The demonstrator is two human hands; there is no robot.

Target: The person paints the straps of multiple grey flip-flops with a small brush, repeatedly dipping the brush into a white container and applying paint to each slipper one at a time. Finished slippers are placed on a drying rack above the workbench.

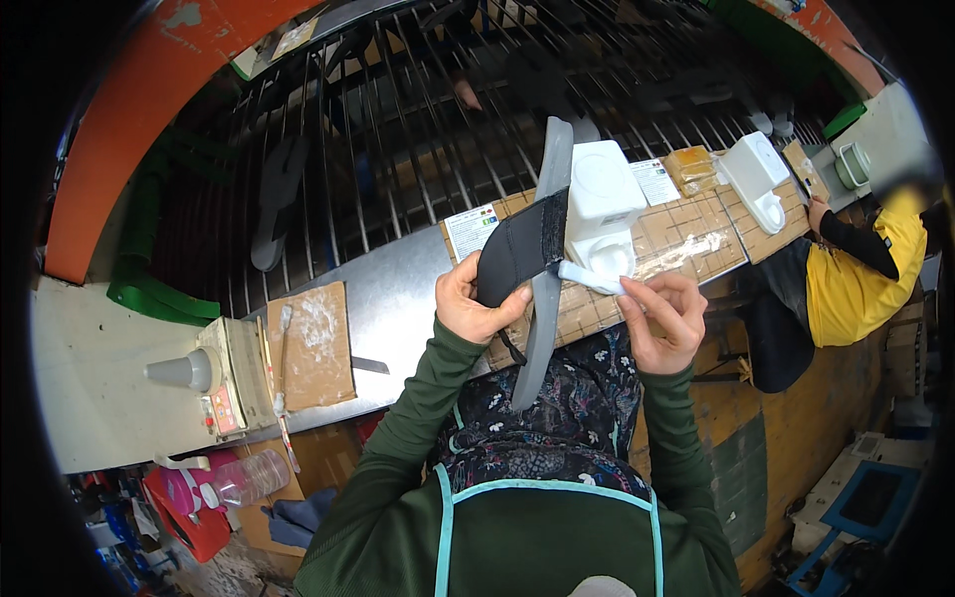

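Observation:
My left hand (477, 301) is closed around the black strap of a slide sandal (522, 244). The sandal is held on edge, its long grey sole (543, 343) turned nearly upright. In my right hand (664, 320) a slim white brush (589, 278) is pinched between thumb and fingers. Its far end meets the sandal where the strap joins the sole; the very tip is hard to make out. Just behind the brush stands a white dispenser (605, 194) with a round cup (609, 257) at its base.
Taped cardboard (686, 234) covers the bench. A cardboard piece with white smears (316, 343) lies left, beside a long-handled brush (282, 358). Beyond runs a rack of metal bars (408, 129) carrying dark sandals (281, 199). A co-worker in yellow (856, 284) sits right, near a second dispenser (753, 169).

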